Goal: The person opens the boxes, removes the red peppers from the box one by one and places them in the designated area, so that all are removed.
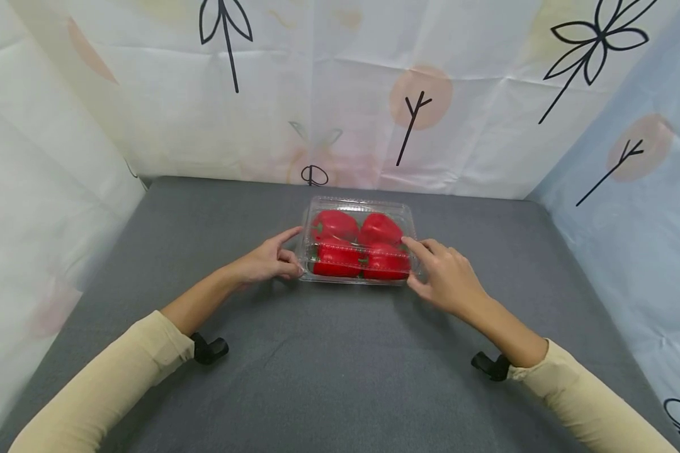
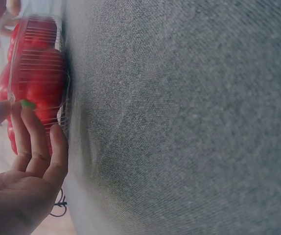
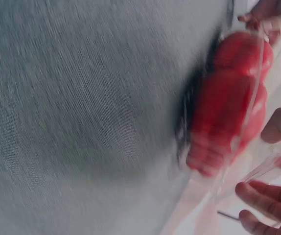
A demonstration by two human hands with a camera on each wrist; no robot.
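A clear plastic clamshell box (image 1: 356, 204) holds several red bell peppers (image 1: 334, 259) with green stems, in two rows. My left hand (image 1: 269, 258) is at the box's left side; in the left wrist view its thumb and fingertips (image 2: 28, 113) meet at the clear rim. On the opposite side, my right hand (image 1: 444, 277) has thumb and fingers on the right edge. Clear plastic shows between that hand's thumb and fingers (image 3: 260, 196) in the blurred right wrist view. Whether the lid is fully closed, I cannot tell.
The box rests on a grey cloth-covered table (image 1: 340, 371), towards its far edge. Behind it hangs a white patterned curtain (image 1: 340, 94), with more cloth at both sides. Black wrist straps (image 1: 208, 349) show below the beige sleeves (image 1: 113, 384).
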